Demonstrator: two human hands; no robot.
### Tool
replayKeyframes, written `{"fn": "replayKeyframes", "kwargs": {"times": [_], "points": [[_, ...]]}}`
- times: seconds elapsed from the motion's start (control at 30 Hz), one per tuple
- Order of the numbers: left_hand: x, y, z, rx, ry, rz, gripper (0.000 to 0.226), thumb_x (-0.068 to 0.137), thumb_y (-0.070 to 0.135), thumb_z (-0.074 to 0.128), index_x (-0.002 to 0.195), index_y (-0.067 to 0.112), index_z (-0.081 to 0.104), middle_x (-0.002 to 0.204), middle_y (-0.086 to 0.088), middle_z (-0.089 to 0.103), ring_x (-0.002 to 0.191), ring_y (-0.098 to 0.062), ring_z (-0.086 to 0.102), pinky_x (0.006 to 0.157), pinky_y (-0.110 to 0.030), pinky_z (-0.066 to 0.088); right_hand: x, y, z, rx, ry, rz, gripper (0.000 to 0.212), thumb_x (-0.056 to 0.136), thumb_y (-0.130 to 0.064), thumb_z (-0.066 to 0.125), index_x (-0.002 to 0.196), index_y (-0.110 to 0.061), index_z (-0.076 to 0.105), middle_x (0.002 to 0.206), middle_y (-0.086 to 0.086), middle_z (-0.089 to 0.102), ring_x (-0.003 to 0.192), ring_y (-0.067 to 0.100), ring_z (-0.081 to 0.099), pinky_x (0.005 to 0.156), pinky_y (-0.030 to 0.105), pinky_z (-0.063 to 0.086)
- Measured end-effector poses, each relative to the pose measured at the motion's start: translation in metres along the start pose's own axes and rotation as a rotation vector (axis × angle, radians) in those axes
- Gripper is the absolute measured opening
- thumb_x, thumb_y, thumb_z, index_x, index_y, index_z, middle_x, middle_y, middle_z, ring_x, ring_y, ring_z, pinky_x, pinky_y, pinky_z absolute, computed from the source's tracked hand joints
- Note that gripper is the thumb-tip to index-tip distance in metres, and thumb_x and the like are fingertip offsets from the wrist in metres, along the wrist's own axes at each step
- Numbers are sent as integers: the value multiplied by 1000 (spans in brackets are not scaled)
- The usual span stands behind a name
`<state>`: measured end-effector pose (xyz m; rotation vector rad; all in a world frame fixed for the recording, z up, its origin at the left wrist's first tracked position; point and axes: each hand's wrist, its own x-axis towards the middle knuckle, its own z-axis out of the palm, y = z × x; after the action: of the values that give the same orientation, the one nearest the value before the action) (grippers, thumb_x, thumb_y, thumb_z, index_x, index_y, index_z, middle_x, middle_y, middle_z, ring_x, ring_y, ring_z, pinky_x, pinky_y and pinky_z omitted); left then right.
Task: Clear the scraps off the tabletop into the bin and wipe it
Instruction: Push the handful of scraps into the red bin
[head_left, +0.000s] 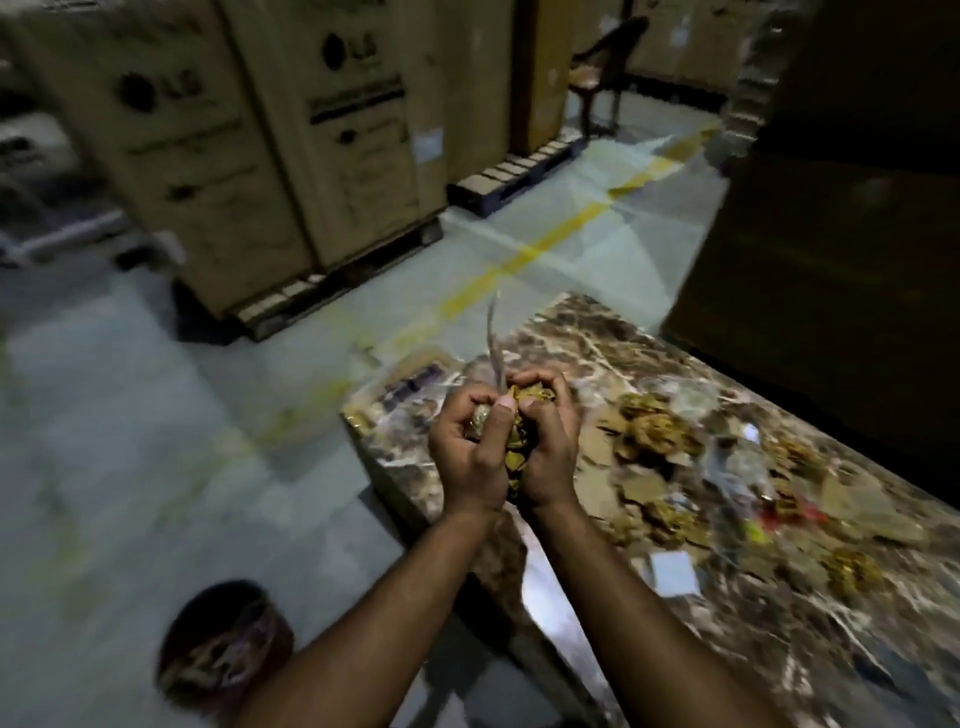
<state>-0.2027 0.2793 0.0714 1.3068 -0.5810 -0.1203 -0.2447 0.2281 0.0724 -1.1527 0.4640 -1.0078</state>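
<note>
A wad of scraps (511, 441) is squeezed between two hands above the near left corner of the tabletop (613, 343); the left hand (470, 457) is curled round its left side with the thumb laid over the front, and the right hand (548, 447) is curled round its right side, so both hands are closed tight on the wad. The wad looks like crumpled brown paper and bits of clear wrap; it is judged to be very light and soft, easy to squash smaller, but loose, so bits may drop out of the bottom if it is not cupped from below. A thin pale strip (493, 338) sticks up out of the top of the wad; it looks floppy and could slip free.

More scraps (654, 431) are spread over the marble-patterned tabletop to the right of the hands: torn cardboard pieces, crumpled brown lumps, clear plastic, a small white square (674, 571) and something red (795, 512); the picture is blurred, so they cannot be told more exactly. The flat cardboard is likely stiffer and is best lifted by an edge; the lumps can be scooped together.

A round bin (223, 644) is seen on the floor down to the left, well apart from the tabletop, with some rubbish already in it. Tall cardboard boxes (208, 145) are stood on pallets behind.
</note>
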Motion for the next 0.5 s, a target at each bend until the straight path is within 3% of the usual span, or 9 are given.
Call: {"fn": "replayKeyframes", "kwargs": {"times": [0.13,0.2,0.27,0.4,0.5], "points": [[15,7,-103,39,175,19,27,81,37,62,91,11,64,90,-2,65,85,-11,62,78,-26,46,-37,24,97,61,-150,38,28,69,-23,56,90,-4,53,79,-8,59,68,6,54,63,20,44],[19,8,-163,80,264,7,41,80,39,64,114,16,62,109,2,66,99,-18,64,86,-26,48,-59,47,148,79,-208,78,27,68,-23,57,88,-5,56,81,-4,61,71,9,57,65,21,46],[22,10,-222,86,309,-22,48,79,43,64,123,23,61,120,4,67,108,-18,65,90,-27,51,-82,71,195,58,-273,111,27,68,-26,57,88,-8,58,82,-2,63,74,14,58,67,25,47],[22,4,-360,137,376,-78,32,79,44,61,102,23,70,109,-3,71,103,-12,68,88,-29,51,-150,125,301,30,-396,204,15,75,-10,50,89,-4,52,74,-10,61,69,5,58,63,19,47],[12,-7,-442,183,449,-118,24,81,40,59,96,25,71,126,-3,63,116,0,59,97,-20,45,-194,162,358,18,-446,291,16,74,-15,54,87,-6,50,78,5,54,68,9,56,61,21,46]]}}
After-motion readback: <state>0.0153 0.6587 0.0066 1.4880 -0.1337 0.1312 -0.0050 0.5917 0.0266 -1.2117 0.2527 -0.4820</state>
